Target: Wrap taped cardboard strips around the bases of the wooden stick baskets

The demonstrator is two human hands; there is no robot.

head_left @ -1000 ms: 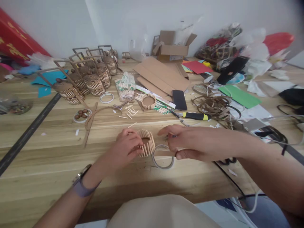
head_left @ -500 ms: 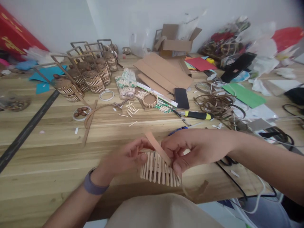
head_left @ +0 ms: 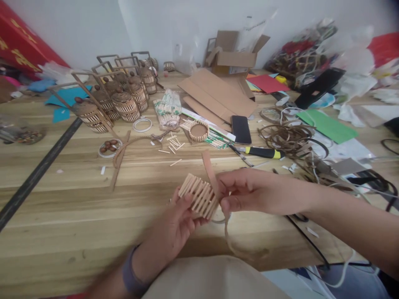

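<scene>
Your left hand (head_left: 176, 228) grips the pale, slatted wooden-stick piece (head_left: 199, 195), held tilted over the brown wood-grain counter (head_left: 77, 216). Your right hand (head_left: 249, 192) pinches a thin, flat tan strip (head_left: 209, 167) at its right end!

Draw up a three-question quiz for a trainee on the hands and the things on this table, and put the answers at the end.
1. True or false: the left hand holds the stick piece at a tilt.
2. Choose one. The flat brown strip is pinched by: A, the left hand; B, the right hand.
3. Fill the gap: toward the left of the table, a pale ring encloses several round brown ____.

Key:
1. True.
2. B.
3. Balls.
</scene>
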